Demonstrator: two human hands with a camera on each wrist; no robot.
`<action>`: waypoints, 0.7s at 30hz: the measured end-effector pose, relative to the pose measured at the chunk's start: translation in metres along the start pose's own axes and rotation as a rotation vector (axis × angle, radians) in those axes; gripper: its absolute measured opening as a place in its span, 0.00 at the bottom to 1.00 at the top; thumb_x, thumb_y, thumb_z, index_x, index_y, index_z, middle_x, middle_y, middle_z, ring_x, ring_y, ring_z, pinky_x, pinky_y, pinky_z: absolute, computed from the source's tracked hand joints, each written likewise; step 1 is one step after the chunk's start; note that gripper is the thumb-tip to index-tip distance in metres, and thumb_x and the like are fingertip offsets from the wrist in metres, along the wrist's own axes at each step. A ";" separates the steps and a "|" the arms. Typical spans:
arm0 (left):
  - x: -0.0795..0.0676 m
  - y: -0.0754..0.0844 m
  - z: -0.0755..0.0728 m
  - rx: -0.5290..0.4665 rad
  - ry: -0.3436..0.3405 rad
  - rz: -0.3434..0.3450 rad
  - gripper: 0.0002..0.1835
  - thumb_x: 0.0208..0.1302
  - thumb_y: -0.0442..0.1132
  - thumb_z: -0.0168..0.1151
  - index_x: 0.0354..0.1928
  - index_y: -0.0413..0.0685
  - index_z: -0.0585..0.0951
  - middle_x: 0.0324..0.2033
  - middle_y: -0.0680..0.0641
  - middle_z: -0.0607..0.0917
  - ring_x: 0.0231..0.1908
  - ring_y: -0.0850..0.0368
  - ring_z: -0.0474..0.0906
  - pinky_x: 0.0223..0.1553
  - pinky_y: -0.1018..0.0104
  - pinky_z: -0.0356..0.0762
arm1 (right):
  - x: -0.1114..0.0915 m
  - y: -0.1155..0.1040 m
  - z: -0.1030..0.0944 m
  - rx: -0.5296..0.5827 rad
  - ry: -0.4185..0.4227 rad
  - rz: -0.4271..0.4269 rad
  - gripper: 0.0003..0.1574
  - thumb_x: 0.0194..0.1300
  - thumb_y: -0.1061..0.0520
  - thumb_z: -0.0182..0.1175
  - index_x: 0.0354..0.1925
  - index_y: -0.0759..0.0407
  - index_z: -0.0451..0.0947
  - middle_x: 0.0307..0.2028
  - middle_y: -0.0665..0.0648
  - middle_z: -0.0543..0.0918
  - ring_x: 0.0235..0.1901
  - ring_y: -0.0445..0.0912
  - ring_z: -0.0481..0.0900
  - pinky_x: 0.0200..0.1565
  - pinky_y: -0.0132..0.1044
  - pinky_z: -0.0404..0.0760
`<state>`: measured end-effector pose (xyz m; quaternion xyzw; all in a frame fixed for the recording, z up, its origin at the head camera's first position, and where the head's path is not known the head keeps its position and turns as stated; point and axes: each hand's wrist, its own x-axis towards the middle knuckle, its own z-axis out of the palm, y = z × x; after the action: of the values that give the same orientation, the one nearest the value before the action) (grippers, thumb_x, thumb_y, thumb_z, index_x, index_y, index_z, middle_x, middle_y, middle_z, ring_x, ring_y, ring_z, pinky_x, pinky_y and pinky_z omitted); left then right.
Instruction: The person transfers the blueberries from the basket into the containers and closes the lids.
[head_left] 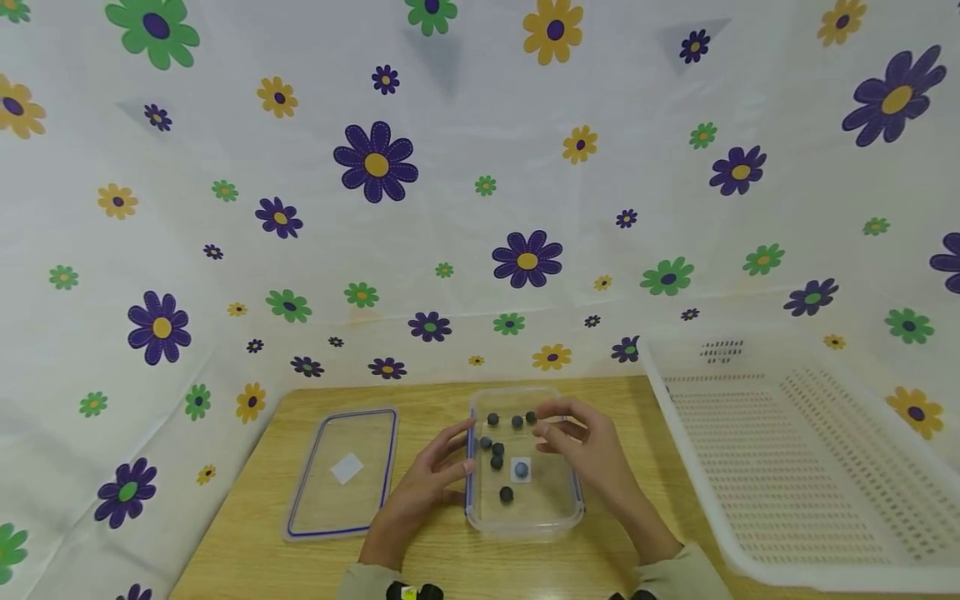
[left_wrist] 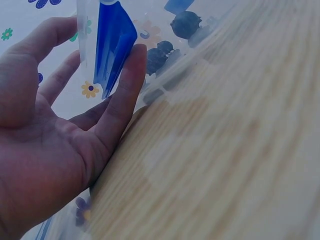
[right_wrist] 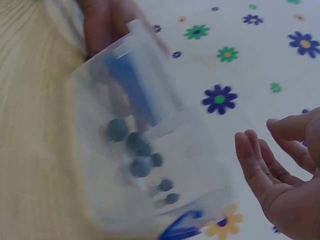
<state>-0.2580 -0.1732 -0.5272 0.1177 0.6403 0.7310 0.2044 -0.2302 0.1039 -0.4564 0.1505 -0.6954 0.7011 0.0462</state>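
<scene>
Several dark blueberries (head_left: 506,494) lie scattered inside a clear plastic container (head_left: 540,527) with blue side clips. One paler blueberry (head_left: 521,469) sits over a small white square. My left hand (head_left: 427,475) rests against the container's left side, fingers spread and lightly bent. In the left wrist view a fingertip touches the blue clip (left_wrist: 114,47). Above the container's right rim is my right hand (head_left: 588,450), its fingertips near the blueberries (head_left: 531,417) at the far right. The right wrist view shows that hand (right_wrist: 287,175) with its fingers loosely bent and nothing visible between them.
Left of the container, a clear lid (head_left: 324,475) with a blue seal and a white square label (head_left: 347,468) lies on the wooden table (head_left: 247,517). A large white perforated basket (head_left: 780,467) stands at the right. Flower-printed sheeting (head_left: 450,225) rises behind the table.
</scene>
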 end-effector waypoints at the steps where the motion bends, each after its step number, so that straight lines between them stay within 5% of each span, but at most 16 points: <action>1: 0.000 0.000 0.000 0.001 -0.002 0.001 0.36 0.75 0.38 0.62 0.80 0.58 0.61 0.77 0.38 0.58 0.63 0.39 0.75 0.46 0.47 0.85 | 0.000 -0.007 -0.003 -0.013 -0.006 -0.025 0.14 0.72 0.66 0.63 0.53 0.69 0.78 0.53 0.68 0.80 0.45 0.52 0.87 0.44 0.44 0.88; 13: -0.001 0.002 0.000 -0.012 0.002 0.001 0.35 0.74 0.37 0.62 0.79 0.59 0.62 0.77 0.39 0.58 0.64 0.39 0.74 0.47 0.46 0.85 | -0.006 -0.101 -0.069 -0.280 0.065 -0.243 0.15 0.74 0.66 0.60 0.57 0.66 0.79 0.53 0.59 0.82 0.46 0.45 0.86 0.45 0.38 0.87; 21: -0.002 0.002 0.001 -0.013 0.002 0.008 0.36 0.74 0.39 0.63 0.80 0.58 0.61 0.77 0.38 0.58 0.62 0.39 0.76 0.45 0.49 0.86 | 0.009 -0.106 -0.123 -0.476 0.121 -0.280 0.17 0.74 0.65 0.60 0.59 0.66 0.77 0.51 0.50 0.82 0.45 0.34 0.85 0.42 0.28 0.84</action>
<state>-0.2562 -0.1732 -0.5249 0.1181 0.6355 0.7359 0.2015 -0.2274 0.2271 -0.3506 0.1876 -0.8091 0.5125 0.2181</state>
